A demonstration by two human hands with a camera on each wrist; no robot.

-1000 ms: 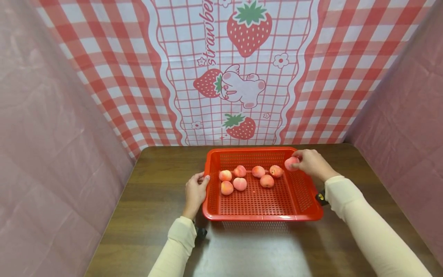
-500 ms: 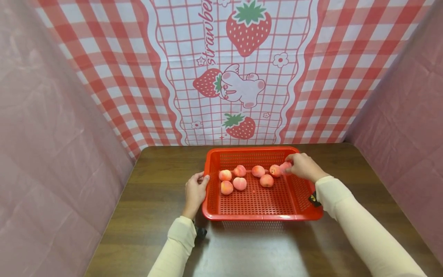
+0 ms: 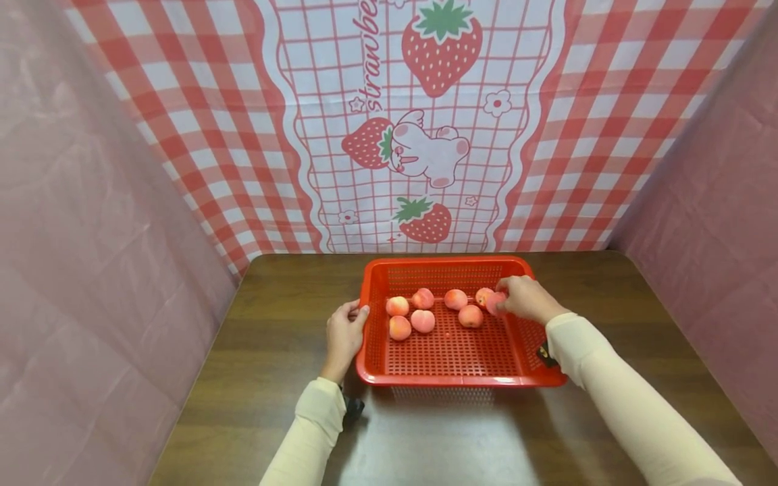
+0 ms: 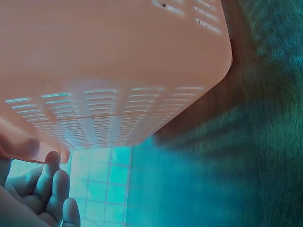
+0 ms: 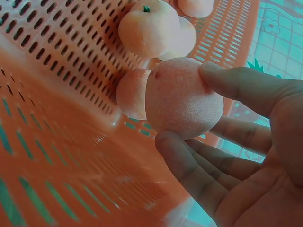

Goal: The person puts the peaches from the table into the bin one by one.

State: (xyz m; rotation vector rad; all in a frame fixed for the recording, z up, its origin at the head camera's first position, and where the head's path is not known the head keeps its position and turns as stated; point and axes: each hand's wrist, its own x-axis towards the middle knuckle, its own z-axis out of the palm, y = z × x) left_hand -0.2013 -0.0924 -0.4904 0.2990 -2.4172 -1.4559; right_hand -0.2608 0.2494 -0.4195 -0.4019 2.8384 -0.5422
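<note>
A red plastic basket with slotted walls stands on the wooden table. My left hand grips its left rim, thumb on top; the left wrist view shows fingers curled beneath the rim. Inside the basket's right end, my right hand pinches a pink peach between thumb and fingertips. That peach is low, close beside another peach; whether it touches the basket floor I cannot tell. Two more peaches lie just left of it, one of them a rounded peach. A separate group of several peaches sits at the left.
Brown tabletop extends on both sides and in front of the basket. A checked strawberry-print cloth hangs behind the table. Pink curtains close off the left and right sides.
My right hand has moved left and down into the basket, carrying its peach from beside the right wall to next to the other peaches. My left hand stays on the rim.
</note>
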